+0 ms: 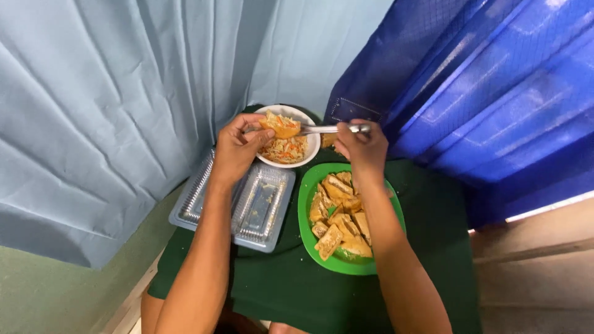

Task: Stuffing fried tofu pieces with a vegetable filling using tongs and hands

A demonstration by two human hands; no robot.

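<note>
We look down at a dark green cloth-covered worktop (427, 247), with the round white bowl of shredded vegetable filling (286, 148) at its far edge as our landmark. Directly above this bowl, our left hand (236, 148) pinches a golden fried tofu pocket (280, 127) in closed fingers. Our right hand (362, 145), just right of the bowl, grips a metal spoon (331, 129) whose tip meets the pocket; we judge one piece is being stuffed now. Near and right of the bowl sits a bright green round plastic plate (306, 213) piled with many fried tofu pieces (339, 216); whether these are filled we cannot tell. Near and left of the bowl lies an open clear plastic hinged container (260, 207), holding no pieces, so most of the work looks undone.
</note>
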